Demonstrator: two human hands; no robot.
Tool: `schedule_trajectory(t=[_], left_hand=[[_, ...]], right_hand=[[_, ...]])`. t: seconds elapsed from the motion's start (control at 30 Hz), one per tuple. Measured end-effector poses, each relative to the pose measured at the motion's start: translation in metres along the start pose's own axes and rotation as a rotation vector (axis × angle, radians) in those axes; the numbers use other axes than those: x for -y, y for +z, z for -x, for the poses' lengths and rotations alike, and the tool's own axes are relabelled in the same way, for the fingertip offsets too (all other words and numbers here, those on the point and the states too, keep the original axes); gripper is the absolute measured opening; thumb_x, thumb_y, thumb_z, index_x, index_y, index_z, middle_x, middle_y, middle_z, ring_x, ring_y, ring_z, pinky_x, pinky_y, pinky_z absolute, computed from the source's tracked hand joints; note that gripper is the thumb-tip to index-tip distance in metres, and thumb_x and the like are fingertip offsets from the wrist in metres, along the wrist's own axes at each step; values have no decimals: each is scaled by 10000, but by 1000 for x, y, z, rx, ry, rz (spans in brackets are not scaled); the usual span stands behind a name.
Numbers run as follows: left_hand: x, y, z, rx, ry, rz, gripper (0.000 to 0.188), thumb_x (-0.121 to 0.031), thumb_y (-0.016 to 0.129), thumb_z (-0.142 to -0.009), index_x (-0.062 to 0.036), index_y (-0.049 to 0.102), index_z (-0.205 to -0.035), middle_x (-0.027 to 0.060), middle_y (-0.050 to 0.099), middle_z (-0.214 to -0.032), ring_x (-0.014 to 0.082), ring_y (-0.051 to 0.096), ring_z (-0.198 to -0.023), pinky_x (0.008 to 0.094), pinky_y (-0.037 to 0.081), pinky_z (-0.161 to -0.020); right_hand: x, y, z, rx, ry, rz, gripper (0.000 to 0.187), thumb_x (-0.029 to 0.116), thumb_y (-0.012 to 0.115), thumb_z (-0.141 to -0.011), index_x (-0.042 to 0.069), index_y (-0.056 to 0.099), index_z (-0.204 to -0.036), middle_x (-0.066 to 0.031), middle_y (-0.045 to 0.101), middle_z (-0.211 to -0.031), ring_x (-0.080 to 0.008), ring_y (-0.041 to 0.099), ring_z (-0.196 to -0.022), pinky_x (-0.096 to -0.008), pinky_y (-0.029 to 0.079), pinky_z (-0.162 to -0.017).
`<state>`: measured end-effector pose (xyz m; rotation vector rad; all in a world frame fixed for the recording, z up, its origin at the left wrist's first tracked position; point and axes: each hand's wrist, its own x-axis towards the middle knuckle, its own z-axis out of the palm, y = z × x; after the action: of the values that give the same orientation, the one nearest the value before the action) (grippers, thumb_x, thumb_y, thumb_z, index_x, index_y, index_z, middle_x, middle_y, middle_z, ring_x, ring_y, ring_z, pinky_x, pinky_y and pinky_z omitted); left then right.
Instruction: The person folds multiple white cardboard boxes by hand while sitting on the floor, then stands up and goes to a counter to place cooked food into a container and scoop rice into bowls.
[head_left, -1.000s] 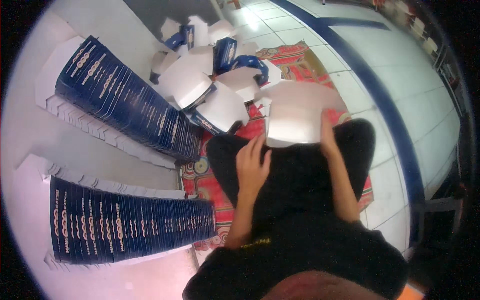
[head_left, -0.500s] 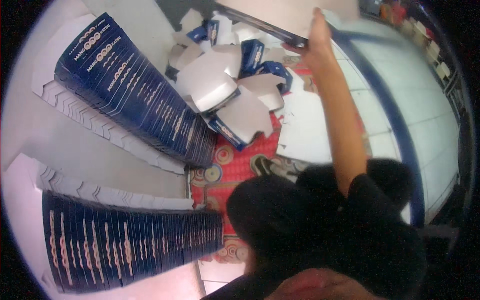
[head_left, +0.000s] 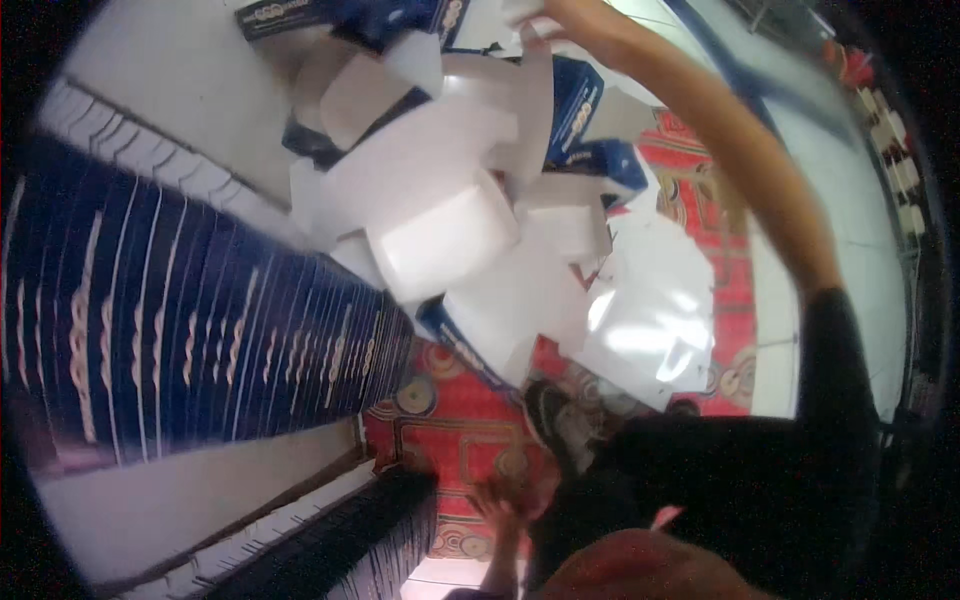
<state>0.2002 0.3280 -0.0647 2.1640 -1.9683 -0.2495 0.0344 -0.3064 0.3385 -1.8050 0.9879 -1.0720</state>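
At the top, my right hand [head_left: 545, 25] reaches over a pile of loose folding cartons, its blurred fingers apart next to a white carton flap [head_left: 480, 80]. Whether it touches the flap I cannot tell. Just left of it lie dark blue carton panels [head_left: 395, 20]. My left hand [head_left: 500, 500] is low, above the red patterned mat, fingers spread and nothing in it. In the middle of the pile a white-sided carton [head_left: 445, 240] sits with its inner face up. A blue carton [head_left: 578, 105] stands near my right forearm.
A long row of flattened blue cartons [head_left: 200, 320] stands packed on the left. A second row [head_left: 340, 545] is below it, in shade. Glossy white sheets [head_left: 650, 310] lie on the red mat [head_left: 450, 440] by my foot [head_left: 560, 425]. White floor tiles [head_left: 860, 200] run along the right.
My right hand has moved left and away from me; the large flat carton it held is out of its grasp. My left hand has come into view. The view has shifted toward the pile.
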Motion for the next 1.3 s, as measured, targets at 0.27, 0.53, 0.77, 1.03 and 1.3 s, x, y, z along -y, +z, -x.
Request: schedule_trajectory(t=[0.27,0.53,0.77,1.03,1.3], left_hand=[[-16,-107,-62,993,-420,370,918,-621,575,-865,-13,298,-1494,285,268,-1544,469,363,-1381,609,305,-1122],[-201,-377,-193,1022,-456,358,823,-586,564,-884,0,347,-1419,282,324,-1464,458,404,-1315,598,331,-1067],[-360,-518,-379,533,-396,357,744,-556,553,-901,11,390,-1354,280,374,-1394,448,439,-1256,587,354,-1020],[-564,-617,-508,378,-228,392,661,-522,541,-920,24,439,-1279,277,430,-1313,437,480,-1190,576,381,-965],[-836,-637,-650,337,118,299,589,-488,530,-939,37,488,-1204,274,486,-1233,425,521,-1123,564,407,-910]], right_hand=[[42,-223,197,520,583,705,589,249,540,-983,81,321,-1504,-252,439,-1380,-417,466,-1261,-485,409,-1066],[280,-428,444,319,960,677,494,220,571,-955,20,472,-1396,-269,480,-1391,-416,458,-1291,-492,431,-1044],[343,-511,474,-48,1199,484,488,216,579,-945,7,488,-1376,-272,489,-1381,-417,468,-1284,-492,431,-1045],[329,-637,520,-460,1300,323,481,211,587,-932,-9,505,-1353,-274,500,-1370,-418,480,-1275,-492,430,-1046],[294,-725,593,-760,1443,257,475,206,595,-920,-24,523,-1330,-277,512,-1359,-419,491,-1267,-492,429,-1048]])
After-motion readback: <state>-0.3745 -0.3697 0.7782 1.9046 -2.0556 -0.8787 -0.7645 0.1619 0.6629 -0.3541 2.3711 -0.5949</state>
